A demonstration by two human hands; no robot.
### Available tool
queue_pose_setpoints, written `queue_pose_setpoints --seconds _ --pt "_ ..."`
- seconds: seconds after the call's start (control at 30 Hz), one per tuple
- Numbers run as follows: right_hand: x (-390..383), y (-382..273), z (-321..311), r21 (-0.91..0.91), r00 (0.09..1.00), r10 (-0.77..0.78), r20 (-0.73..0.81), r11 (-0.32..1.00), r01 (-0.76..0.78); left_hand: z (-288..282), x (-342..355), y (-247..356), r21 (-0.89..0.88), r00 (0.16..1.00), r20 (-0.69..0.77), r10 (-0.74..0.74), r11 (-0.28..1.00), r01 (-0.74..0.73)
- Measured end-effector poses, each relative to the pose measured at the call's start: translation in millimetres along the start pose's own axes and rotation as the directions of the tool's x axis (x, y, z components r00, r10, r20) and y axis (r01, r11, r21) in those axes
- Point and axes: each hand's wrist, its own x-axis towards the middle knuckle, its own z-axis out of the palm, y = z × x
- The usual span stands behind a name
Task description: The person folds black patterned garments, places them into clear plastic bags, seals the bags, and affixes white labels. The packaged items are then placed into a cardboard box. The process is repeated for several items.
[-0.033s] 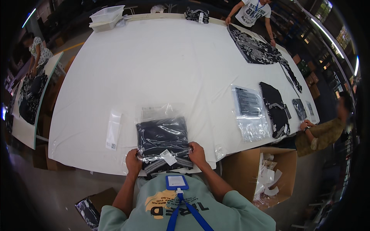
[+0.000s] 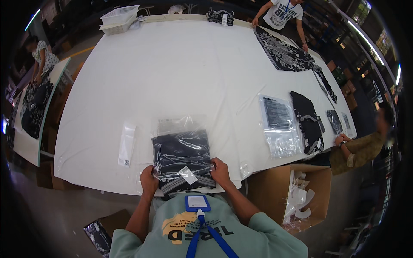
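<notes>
A folded dark garment [image 2: 180,148] with a grey striped band lies at the table's near edge, mostly inside a clear plastic bag [image 2: 180,123]. The bag's far end spreads flat and see-through beyond the garment. A white tag [image 2: 187,175] shows near the band. My left hand [image 2: 149,180] pinches the bag's edge at the left side of the garment. On the opposite side, my right hand [image 2: 220,172] grips the bag's edge, fingers closed. Left of the bag lies a narrow white strip of paper or plastic [image 2: 127,145].
The big white table [image 2: 150,73] carries a stack of clear bags [image 2: 282,144] and a folded dark garment [image 2: 306,112] at right. A cardboard box [image 2: 269,185] with plastic scraps stands at my right. Co-workers handle garments at the far right, right and far left. White baskets [image 2: 118,21] sit far left.
</notes>
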Motion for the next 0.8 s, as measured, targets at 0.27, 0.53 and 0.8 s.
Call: queue_pose_setpoints --seconds 0.27,0.53,0.8 --pt "-39.8 9.1 -19.7 0.144 0.975 0.193 0.108 0.968 -0.208 -26.7 -30.7 2.5 0.013 0.948 0.233 -0.217 0.975 0.22" --pt "-64.5 -1.7 -10.0 0.45 0.943 0.285 0.172 0.828 -0.333 -17.5 -57.2 6.1 -0.2 0.939 0.202 -0.277 0.927 0.317" --pt "-65.1 6.8 -8.6 0.517 0.771 0.493 0.404 0.572 -0.637 -9.5 -55.5 13.2 -0.636 0.755 0.417 -0.507 0.43 0.64"
